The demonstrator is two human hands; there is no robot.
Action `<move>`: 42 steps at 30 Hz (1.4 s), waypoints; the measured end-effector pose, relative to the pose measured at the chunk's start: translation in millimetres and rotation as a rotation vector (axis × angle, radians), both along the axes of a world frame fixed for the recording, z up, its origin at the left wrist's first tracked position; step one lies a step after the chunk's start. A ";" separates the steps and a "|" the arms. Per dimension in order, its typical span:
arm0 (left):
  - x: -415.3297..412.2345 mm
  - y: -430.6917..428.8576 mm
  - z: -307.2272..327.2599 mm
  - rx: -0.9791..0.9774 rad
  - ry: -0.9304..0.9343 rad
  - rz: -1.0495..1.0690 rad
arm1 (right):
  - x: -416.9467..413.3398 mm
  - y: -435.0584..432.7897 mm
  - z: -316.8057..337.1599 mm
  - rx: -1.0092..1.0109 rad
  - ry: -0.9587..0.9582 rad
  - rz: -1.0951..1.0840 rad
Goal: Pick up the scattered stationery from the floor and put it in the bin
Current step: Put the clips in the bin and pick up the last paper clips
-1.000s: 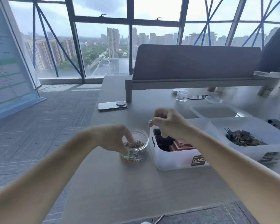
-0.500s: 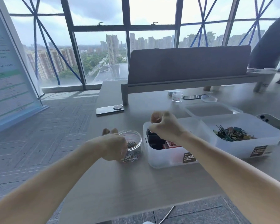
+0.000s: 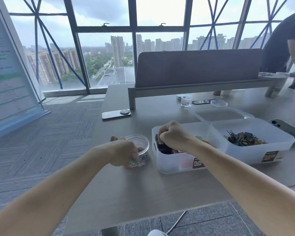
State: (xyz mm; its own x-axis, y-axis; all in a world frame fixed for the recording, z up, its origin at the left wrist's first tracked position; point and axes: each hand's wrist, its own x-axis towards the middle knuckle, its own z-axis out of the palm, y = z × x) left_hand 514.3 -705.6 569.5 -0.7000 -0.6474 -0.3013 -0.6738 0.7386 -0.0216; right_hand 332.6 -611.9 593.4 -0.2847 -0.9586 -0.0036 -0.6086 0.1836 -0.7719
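Two hands are busy over the surface [image 3: 143, 193], so the step in hand looks like the drop-off, not the pick-up. The left hand [image 3: 124, 153] has its fingers curled round a clear jar [image 3: 140, 142] of paper clips [image 3: 140, 163], steadying it, while the right hand [image 3: 174, 135] hangs in a loose fist over the near bin [image 3: 174, 166], just beside the jar. Whether it pinches anything I cannot tell, as the fingertips are hidden. If it does, the next move calls for opening the fingers low over that bin, then reaching down to the floor [image 3: 41, 150], where one thin pale rod [image 3: 178, 220], perhaps a pen, lies near the surface's edge. Counted: two bins, the near one holding dark and red pieces, the far bin [image 3: 279, 150] a heap of binder clips [image 3: 243, 139]; one flat lid [image 3: 221, 114] behind them; two jars, the second jar [image 3: 186, 100] small and well apart; three phones [image 3: 116, 114]; one other person [image 3: 283, 48] at the far right
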 end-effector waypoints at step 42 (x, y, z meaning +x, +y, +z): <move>-98.4 60.8 16.4 0.225 0.983 -0.166 | -101.2 63.7 11.1 -0.127 0.052 0.082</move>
State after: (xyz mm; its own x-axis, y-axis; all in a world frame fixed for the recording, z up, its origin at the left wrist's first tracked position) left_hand 415.9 -644.8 585.9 -0.7790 -0.5190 0.3519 -0.2076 0.7430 0.6363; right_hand 231.5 -548.2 604.5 -0.2019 -0.9705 0.1317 -0.6574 0.0346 -0.7527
